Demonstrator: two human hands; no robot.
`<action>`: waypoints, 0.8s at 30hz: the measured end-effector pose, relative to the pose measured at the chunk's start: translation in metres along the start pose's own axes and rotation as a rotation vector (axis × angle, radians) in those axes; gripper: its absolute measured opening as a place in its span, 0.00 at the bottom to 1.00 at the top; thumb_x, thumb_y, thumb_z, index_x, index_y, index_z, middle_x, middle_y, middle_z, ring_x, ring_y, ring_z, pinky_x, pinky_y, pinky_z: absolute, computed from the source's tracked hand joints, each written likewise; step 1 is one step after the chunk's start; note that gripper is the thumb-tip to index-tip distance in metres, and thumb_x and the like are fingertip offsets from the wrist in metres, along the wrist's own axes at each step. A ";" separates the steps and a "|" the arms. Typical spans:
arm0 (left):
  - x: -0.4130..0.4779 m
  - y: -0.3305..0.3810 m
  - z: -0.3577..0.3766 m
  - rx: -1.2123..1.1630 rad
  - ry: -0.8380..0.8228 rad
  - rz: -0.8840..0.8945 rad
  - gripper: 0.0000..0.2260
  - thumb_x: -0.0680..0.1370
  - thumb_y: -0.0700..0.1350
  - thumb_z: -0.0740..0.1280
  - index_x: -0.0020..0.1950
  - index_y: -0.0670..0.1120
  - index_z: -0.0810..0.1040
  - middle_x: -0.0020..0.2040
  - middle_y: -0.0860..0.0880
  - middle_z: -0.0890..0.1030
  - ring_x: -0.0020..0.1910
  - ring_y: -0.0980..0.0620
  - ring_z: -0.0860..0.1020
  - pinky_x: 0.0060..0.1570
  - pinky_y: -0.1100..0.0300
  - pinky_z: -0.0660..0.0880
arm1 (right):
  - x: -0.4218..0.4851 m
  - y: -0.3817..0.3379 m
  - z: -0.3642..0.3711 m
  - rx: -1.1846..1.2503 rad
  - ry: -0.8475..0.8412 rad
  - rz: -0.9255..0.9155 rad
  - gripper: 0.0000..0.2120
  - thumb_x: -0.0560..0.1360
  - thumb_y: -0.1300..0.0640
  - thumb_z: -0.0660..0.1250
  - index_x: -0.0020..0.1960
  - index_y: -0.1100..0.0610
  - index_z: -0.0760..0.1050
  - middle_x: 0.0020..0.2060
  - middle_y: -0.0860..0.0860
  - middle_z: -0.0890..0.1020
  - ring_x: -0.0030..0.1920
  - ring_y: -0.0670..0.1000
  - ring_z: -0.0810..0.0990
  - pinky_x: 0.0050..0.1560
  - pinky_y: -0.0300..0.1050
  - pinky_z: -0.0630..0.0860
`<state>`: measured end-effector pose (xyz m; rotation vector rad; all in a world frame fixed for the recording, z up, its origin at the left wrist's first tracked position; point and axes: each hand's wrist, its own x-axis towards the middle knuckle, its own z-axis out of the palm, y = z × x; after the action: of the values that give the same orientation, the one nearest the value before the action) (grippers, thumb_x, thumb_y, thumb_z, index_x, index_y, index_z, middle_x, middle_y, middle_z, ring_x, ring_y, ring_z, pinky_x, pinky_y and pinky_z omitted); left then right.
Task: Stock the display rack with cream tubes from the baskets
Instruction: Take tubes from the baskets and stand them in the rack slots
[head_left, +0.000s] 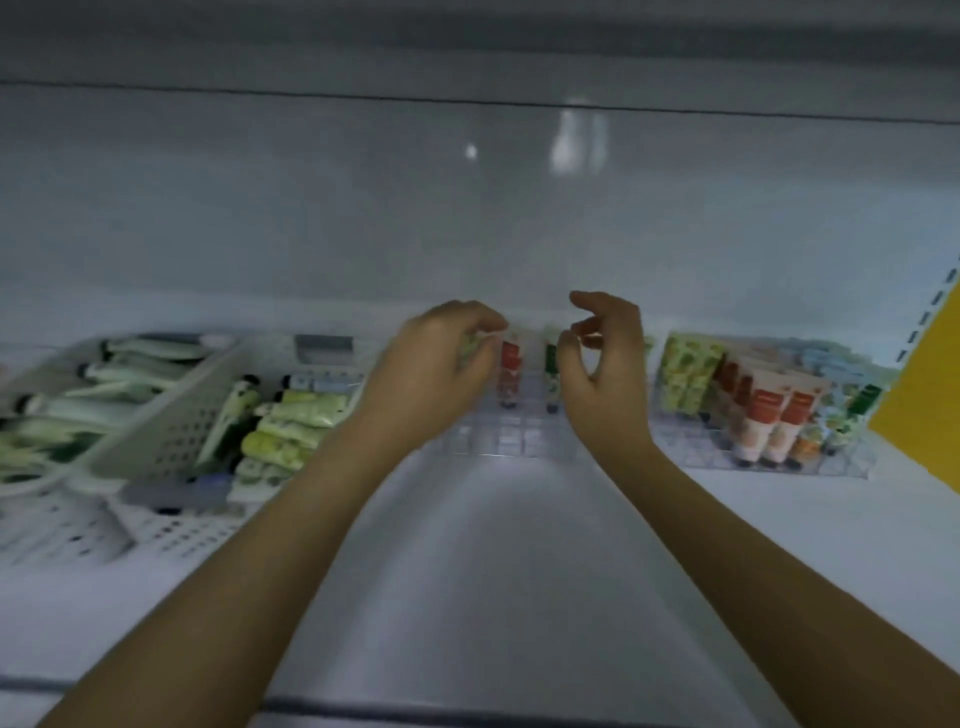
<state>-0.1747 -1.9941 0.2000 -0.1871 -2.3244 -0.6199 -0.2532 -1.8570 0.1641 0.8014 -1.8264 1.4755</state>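
A clear display rack (511, 441) with small square cells sits on the white shelf ahead of me. A red cream tube (510, 374) and a green cream tube (551, 382) stand upright in it. My left hand (436, 364) hovers over the rack's left part, its fingers pinched on a pale green tube (475, 345) that is mostly hidden. My right hand (605, 364) is over the rack's right part, fingers curled and apart, holding nothing that I can see. Two white perforated baskets (171, 441) at the left hold several green and white tubes (291, 423).
A second clear rack (831, 462) at the right is filled with orange, green and blue tubes. A yellow panel (930, 395) and a slotted upright close off the right side. The shelf's back wall is glossy white. Bare white shelf lies between my forearms.
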 end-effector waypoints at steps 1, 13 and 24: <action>-0.001 -0.009 -0.017 0.024 0.014 -0.007 0.12 0.75 0.44 0.62 0.54 0.41 0.80 0.51 0.46 0.81 0.48 0.55 0.75 0.45 0.74 0.63 | -0.002 -0.006 0.014 0.038 -0.047 0.015 0.15 0.73 0.62 0.58 0.59 0.60 0.71 0.52 0.51 0.70 0.45 0.41 0.72 0.46 0.24 0.67; -0.033 -0.146 -0.105 0.326 -0.308 -0.398 0.16 0.77 0.34 0.60 0.64 0.41 0.73 0.65 0.43 0.75 0.63 0.46 0.72 0.58 0.62 0.66 | 0.005 -0.054 0.149 -0.040 -0.991 0.079 0.12 0.76 0.55 0.64 0.59 0.55 0.76 0.55 0.46 0.77 0.56 0.44 0.74 0.51 0.29 0.67; -0.041 -0.190 -0.116 0.620 -0.542 -0.477 0.18 0.76 0.52 0.66 0.63 0.47 0.75 0.74 0.45 0.59 0.72 0.42 0.56 0.70 0.46 0.58 | 0.008 -0.062 0.210 -0.669 -1.485 -0.002 0.33 0.69 0.37 0.67 0.68 0.55 0.70 0.66 0.49 0.73 0.63 0.52 0.73 0.64 0.50 0.70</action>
<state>-0.1312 -2.2144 0.1731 0.5667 -2.9917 -0.0234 -0.2315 -2.0751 0.1743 1.6904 -2.9919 -0.0850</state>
